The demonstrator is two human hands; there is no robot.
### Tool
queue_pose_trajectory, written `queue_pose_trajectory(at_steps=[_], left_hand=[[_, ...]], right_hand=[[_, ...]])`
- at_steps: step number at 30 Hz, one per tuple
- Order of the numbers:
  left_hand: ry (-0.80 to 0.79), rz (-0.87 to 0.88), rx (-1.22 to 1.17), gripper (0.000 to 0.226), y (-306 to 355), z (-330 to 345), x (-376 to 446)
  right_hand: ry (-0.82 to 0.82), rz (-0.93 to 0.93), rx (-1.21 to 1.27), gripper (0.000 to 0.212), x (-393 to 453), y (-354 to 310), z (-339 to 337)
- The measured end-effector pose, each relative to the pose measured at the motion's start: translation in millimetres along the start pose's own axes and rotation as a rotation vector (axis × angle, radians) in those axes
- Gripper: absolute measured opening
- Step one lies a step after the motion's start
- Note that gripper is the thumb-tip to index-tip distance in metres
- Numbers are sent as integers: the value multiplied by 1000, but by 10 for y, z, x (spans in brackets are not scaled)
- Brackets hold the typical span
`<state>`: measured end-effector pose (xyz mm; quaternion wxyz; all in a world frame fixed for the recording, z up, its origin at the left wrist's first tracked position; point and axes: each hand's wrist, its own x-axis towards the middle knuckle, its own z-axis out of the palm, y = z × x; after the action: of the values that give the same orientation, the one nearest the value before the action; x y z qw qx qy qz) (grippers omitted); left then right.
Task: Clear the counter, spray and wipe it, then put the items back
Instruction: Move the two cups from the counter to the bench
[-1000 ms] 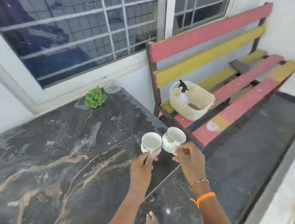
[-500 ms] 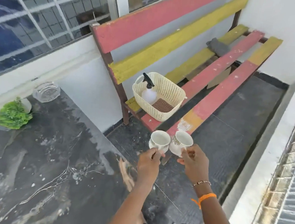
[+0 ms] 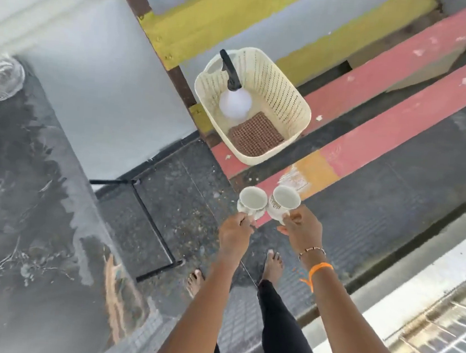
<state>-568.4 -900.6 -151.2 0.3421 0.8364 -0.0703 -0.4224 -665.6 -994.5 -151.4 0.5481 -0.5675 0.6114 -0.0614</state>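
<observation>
Two small white ceramic cups are in the air side by side, rims almost touching, over the near edge of the red-and-yellow slatted wooden bench [image 3: 395,86]: left cup [image 3: 252,201], right cup [image 3: 285,200]. Left hand [image 3: 234,233] has its fingers curled closed around the left cup's handle; right hand [image 3: 303,228] pinches the right cup low on its side, fingers closed on it. Just beyond them sits the cream perforated plastic basket [image 3: 293,97] on the bench, holding a white spray bottle with black trigger [image 3: 234,101] and a brown woven cloth [image 3: 256,135]. At far left, the dark marbled stone counter [image 3: 22,215] carries a clear glass dish [image 3: 1,78] at its far edge. Judgement: clearing is underway, not complete; cups not yet set down; spraying, wiping and returning items all remain.
</observation>
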Motion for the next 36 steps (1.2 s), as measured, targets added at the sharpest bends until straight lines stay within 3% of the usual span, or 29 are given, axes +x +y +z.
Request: queue_pose_trajectory(at_steps=[5,19,23,28,33,36], left_hand=[[-32,-13,5,29,-30,295,330],[15,68,-82,24,-181,638,535],[-137,-49,-7,25,-218,708,544],[-131,-131,-36,21,-171,730,509],[-112,-214,-22,22,-110,638,393],[-57,-251,-127,16,-48,491,265]], right_hand=[[-41,21,-77,12,504,99,-21],[-51,-167,-247,16,996,450,65],[-88,-139,-265,14,1020,459,30],[-118,-71,-233,19,992,439,-13],[-10,-27,-144,11,829,361,-63],[-70,21,-88,7,686,206,-47]])
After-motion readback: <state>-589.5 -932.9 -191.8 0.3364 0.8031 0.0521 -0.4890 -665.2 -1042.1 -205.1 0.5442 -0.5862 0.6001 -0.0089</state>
